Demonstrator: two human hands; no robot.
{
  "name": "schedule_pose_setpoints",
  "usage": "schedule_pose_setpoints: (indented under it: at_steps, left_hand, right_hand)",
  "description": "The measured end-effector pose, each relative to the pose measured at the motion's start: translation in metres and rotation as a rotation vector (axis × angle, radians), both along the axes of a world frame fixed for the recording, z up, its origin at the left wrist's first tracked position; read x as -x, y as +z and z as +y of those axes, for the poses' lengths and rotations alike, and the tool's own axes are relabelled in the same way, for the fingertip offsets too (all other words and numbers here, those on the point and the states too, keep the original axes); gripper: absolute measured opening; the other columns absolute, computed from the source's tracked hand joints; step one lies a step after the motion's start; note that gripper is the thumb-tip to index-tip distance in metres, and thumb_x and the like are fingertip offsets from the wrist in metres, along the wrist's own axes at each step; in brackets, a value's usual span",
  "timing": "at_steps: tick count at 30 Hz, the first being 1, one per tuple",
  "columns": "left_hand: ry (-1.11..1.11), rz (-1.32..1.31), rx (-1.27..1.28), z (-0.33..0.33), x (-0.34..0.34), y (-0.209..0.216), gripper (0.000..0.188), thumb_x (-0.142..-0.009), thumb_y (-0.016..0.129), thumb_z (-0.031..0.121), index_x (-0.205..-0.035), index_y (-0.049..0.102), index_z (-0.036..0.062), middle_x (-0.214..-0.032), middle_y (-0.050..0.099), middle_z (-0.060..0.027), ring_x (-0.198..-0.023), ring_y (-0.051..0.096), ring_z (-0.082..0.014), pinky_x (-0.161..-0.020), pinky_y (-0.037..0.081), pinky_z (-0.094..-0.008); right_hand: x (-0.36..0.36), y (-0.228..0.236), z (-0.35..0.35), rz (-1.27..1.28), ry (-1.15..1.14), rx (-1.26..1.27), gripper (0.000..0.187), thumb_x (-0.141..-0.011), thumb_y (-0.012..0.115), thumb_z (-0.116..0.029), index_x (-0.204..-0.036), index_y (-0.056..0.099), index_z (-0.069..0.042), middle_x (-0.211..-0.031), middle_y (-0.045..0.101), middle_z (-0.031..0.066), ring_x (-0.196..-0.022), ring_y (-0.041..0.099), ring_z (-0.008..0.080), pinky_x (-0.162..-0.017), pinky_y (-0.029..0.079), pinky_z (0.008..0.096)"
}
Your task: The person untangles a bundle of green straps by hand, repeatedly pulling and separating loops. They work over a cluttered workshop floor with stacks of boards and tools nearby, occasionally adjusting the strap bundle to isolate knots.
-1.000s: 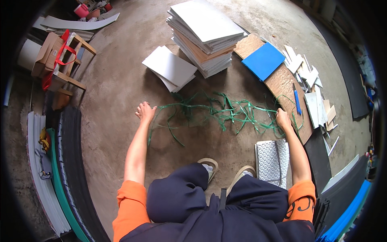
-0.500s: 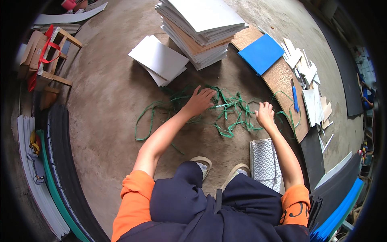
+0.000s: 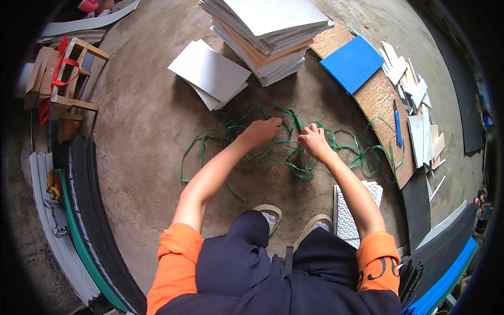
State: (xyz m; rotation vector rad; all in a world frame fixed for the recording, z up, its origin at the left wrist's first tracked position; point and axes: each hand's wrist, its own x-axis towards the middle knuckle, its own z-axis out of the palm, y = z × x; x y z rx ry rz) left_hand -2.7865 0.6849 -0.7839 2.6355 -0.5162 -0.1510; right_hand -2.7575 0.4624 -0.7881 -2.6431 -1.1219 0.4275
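Curling among green strips on the floor at twelve o'clock, left hand and right hand leave unclear whether either grip holds any, with seemingly little sorted, much left tangled.

Open floor lies left of the green strands; 2 stacks block ahead.

The tangled, thin green strips looked like glossy plastic, the grey-brown floor like rough, matt concrete; the rectangular blue sheet looked smooth, the long brown board like coarse-grained wood.
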Motion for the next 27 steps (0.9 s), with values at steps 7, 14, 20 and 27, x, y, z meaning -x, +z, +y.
schedule_pose_setpoints:
  at_steps: [7,14,20,27]
  left_hand:
    - [0.513,-0.075,0.464,0.072,0.014,0.044,0.031,-0.086,0.050,0.025,-0.072,0.047,-0.0016,-0.059,0.044,-0.0217,-0.052,0.039,-0.0353,-0.048,0.034,-0.0383]
    - [1.093,-0.384,0.212,0.184,0.063,0.040,0.030,-0.086,0.047,0.028,-0.075,0.053,0.0004,-0.064,0.051,-0.0224,-0.060,0.051,-0.0388,-0.053,0.038,-0.0427]
    - [1.122,-0.022,-0.066,0.203,0.103,0.023,0.033,-0.084,0.047,0.035,-0.083,0.056,0.0031,-0.075,0.058,-0.0207,-0.073,0.055,-0.0393,-0.061,0.041,-0.0465]
    - [0.817,-0.415,-0.333,0.107,0.077,0.023,0.036,-0.071,0.065,0.026,-0.101,0.051,0.0106,-0.100,0.048,-0.0069,-0.101,0.042,-0.0262,-0.082,0.035,-0.0404]
  right_hand:
    - [-0.063,0.065,-0.076,-0.150,-0.480,0.108,0.019,-0.083,0.052,-0.029,-0.087,0.063,-0.013,-0.084,0.061,0.0081,-0.084,0.055,0.0238,-0.078,0.038,0.0411]
    - [-0.077,0.100,-0.236,-0.281,-0.944,0.080,0.026,-0.082,0.048,-0.027,-0.079,0.063,-0.005,-0.078,0.063,0.0133,-0.076,0.060,0.0289,-0.068,0.045,0.0383]
    - [-0.021,0.079,-0.275,-0.214,-1.134,0.180,0.022,-0.080,0.051,-0.022,-0.078,0.063,-0.004,-0.077,0.062,0.0170,-0.078,0.060,0.0320,-0.070,0.045,0.0400]
    - [-0.005,0.068,-0.189,-0.127,-0.894,0.472,0.046,-0.078,0.059,-0.025,-0.115,0.045,-0.001,-0.120,0.040,0.0187,-0.115,0.036,0.0344,-0.089,0.034,0.0527]
